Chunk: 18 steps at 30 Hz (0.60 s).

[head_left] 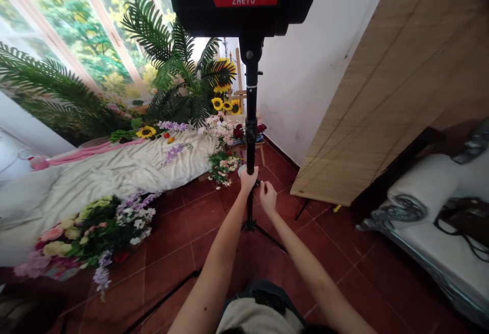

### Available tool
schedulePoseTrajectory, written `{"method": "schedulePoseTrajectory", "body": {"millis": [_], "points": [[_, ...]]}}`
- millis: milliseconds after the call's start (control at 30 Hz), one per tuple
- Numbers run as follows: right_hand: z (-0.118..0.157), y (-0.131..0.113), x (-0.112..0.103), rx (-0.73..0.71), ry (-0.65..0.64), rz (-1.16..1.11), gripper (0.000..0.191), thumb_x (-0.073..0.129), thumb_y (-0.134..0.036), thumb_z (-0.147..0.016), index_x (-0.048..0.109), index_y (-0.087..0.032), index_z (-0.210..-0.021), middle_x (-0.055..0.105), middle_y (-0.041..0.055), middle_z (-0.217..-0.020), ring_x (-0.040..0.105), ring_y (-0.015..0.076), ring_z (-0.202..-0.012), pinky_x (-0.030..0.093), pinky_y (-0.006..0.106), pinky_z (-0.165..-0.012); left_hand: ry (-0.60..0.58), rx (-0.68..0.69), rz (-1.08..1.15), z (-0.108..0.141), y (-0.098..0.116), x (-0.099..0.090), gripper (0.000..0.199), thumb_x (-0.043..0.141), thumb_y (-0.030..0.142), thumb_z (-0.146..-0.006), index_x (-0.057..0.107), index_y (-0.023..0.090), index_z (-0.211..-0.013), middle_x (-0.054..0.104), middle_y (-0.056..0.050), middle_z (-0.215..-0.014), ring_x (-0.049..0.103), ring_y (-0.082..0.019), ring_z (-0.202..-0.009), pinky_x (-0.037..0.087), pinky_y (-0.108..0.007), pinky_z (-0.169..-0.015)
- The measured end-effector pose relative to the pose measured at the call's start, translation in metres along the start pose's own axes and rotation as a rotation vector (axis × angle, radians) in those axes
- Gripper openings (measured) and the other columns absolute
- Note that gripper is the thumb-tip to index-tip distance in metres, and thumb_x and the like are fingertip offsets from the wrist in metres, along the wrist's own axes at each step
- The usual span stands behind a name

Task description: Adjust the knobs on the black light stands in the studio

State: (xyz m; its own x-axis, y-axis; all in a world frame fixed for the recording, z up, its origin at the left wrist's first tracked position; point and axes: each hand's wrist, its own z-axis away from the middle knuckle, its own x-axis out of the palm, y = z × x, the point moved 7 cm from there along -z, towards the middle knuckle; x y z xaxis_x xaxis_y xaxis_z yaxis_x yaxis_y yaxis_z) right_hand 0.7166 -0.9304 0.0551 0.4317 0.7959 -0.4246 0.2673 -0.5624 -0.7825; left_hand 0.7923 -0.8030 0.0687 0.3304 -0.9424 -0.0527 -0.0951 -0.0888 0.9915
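Note:
A black studio light [244, 5] with a red ZHEYU label sits on top of an upright black stand [251, 145] in front of me. My left hand [248, 180] is wrapped around the stand's pole, below its upper collar. Just to the right of the pole, my right hand [268, 194] has its fingers closed on a small black knob [258, 184] that sticks out from the stand. The stand's legs spread on the red tiled floor below my hands.
On the left, a bench with a cream cloth [183, 158] holds flowers, and a bouquet [76, 237] stands nearer. Palm leaves [153, 38] rise by the window. A wooden panel [367, 89] and a white sofa [428, 196] are at the right. Another black leg [164, 298] crosses the floor.

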Motion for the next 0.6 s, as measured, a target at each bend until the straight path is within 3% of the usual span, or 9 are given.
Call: {"method": "schedulePoseTrajectory", "body": {"millis": [133, 267, 400, 500, 600], "points": [[0.000, 0.003, 0.004, 0.013, 0.022, 0.049, 0.036, 0.031, -0.043, -0.093, 0.050, -0.020, -0.073, 0.055, 0.0020, -0.067, 0.050, 0.0151, -0.061, 0.036, 0.024, -0.061, -0.025, 0.077, -0.067, 0.002, 0.004, 0.001, 0.033, 0.063, 0.044, -0.070, 0.051, 0.017, -0.055, 0.052, 0.001, -0.052, 0.048, -0.010, -0.050, 0.036, -0.021, -0.049], [-0.003, 0.007, 0.006, -0.037, -0.024, 0.138, 0.036, 0.030, -0.042, -0.093, 0.051, -0.018, -0.076, 0.056, 0.0035, -0.069, 0.052, 0.0156, -0.063, 0.034, 0.024, -0.061, -0.083, 0.081, 0.014, 0.007, 0.010, 0.002, 0.035, 0.064, 0.049, -0.069, 0.055, 0.016, -0.063, 0.054, 0.000, -0.057, 0.051, -0.010, -0.054, 0.041, -0.020, -0.053], [-0.002, 0.008, 0.006, -0.054, -0.060, 0.187, 0.038, 0.027, -0.042, -0.094, 0.052, -0.018, -0.081, 0.059, 0.0047, -0.072, 0.054, 0.0160, -0.066, 0.034, 0.024, -0.061, -0.129, 0.093, 0.179, 0.036, 0.000, -0.015, 0.036, 0.065, 0.047, -0.070, 0.060, 0.016, -0.087, 0.065, -0.006, -0.084, 0.061, -0.014, -0.075, 0.049, -0.024, -0.071], [0.001, 0.007, 0.007, -0.033, -0.076, 0.207, 0.039, 0.024, -0.043, -0.095, 0.052, -0.017, -0.085, 0.061, 0.0059, -0.075, 0.056, 0.0164, -0.067, 0.034, 0.024, -0.061, -0.062, -0.093, 0.209, 0.091, -0.056, -0.060, 0.037, 0.063, 0.046, -0.071, 0.062, 0.016, -0.093, 0.066, -0.010, -0.097, 0.063, -0.017, -0.085, 0.050, -0.031, -0.079], [0.004, 0.009, 0.011, 0.008, -0.074, 0.229, 0.040, 0.022, -0.043, -0.095, 0.051, -0.016, -0.089, 0.063, 0.0068, -0.076, 0.057, 0.0172, -0.065, 0.033, 0.024, -0.060, 0.044, -0.452, -0.020, 0.188, -0.143, -0.141, 0.024, 0.068, 0.037, -0.063, 0.063, 0.015, -0.071, 0.068, -0.008, -0.078, 0.066, -0.022, -0.077, 0.053, -0.036, -0.073]]}}
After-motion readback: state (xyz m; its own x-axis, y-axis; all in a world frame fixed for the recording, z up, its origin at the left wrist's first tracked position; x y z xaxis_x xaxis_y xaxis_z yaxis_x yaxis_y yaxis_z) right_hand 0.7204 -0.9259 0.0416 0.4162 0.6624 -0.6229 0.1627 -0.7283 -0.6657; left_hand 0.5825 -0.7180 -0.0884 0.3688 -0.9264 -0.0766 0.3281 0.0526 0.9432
